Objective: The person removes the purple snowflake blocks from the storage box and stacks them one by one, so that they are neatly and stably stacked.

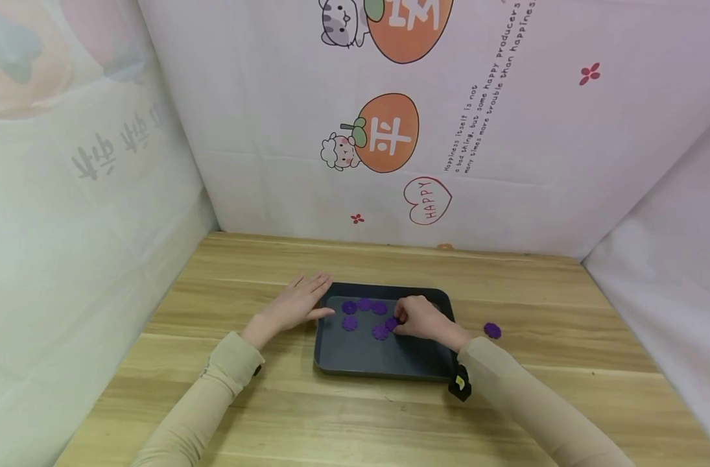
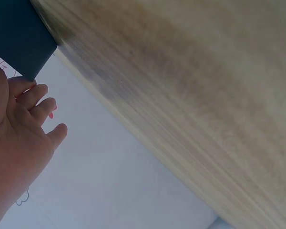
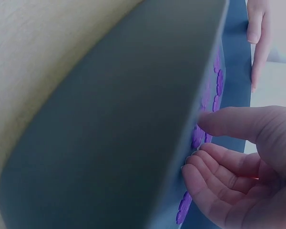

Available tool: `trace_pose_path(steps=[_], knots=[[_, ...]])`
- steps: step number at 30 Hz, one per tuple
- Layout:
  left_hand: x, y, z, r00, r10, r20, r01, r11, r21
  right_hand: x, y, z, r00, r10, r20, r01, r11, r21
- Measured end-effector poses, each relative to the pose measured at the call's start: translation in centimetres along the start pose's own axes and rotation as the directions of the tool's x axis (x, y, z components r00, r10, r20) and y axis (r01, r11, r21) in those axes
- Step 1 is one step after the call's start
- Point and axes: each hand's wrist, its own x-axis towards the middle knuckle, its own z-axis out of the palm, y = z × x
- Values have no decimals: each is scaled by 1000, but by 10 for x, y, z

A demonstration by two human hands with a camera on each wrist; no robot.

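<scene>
A dark grey rectangular tray [image 1: 355, 358] lies on the wooden table with several purple flower-shaped discs [image 1: 349, 323] in it. My right hand [image 1: 421, 318] reaches over the tray's right half and pinches one purple flower-shaped disc [image 1: 392, 323]. In the right wrist view, thumb and curled fingers close around that disc [image 3: 198, 137], partly behind the tray wall. My left hand [image 1: 299, 301] rests at the tray's upper left corner with fingers extended. The left wrist view shows that hand [image 2: 26, 124] touching the tray's corner [image 2: 26, 45].
Another purple flower-shaped disc [image 1: 492, 331] lies on the table [image 1: 541, 370], right of the tray. White printed cloth [image 1: 261, 130] stands behind the table, and pale cloth [image 1: 98, 246] hangs along both sides.
</scene>
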Motion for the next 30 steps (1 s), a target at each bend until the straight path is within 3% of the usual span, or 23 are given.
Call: trace_pose_path(steps=[30], knots=[[0,0,0,1000,3,1,-3,1000,-7,1,-2,0,999,-39,-1,39,999,-22]])
